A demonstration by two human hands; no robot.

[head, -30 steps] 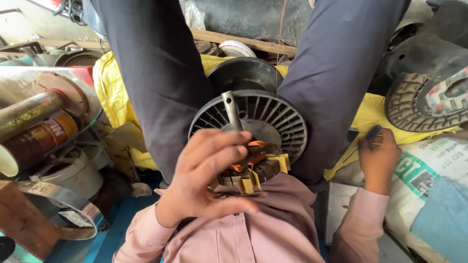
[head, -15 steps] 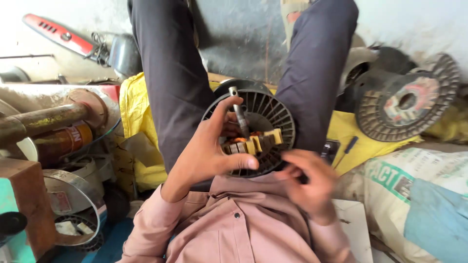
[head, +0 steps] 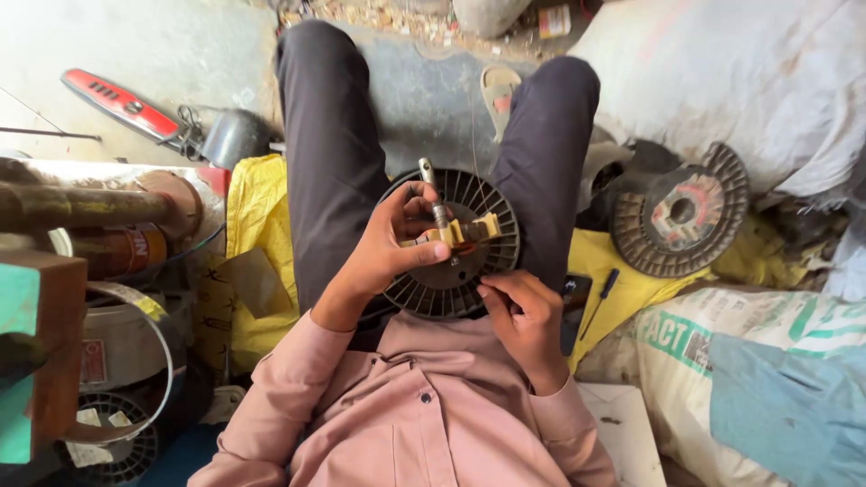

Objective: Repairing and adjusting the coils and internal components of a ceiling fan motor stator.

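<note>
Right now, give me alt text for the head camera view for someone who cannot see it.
A seated person's left hand grips a small tan part on a metal shaft above a black ribbed plastic spool in the lap. The right hand touches the spool's lower edge.

Lit evenly by soft daylight, brightest on the white sack point(head: 722, 81) at upper right. Only faint shadows below it. No glare. Sharp centrally; bowed by wide-angle distortion towards edges.
</note>
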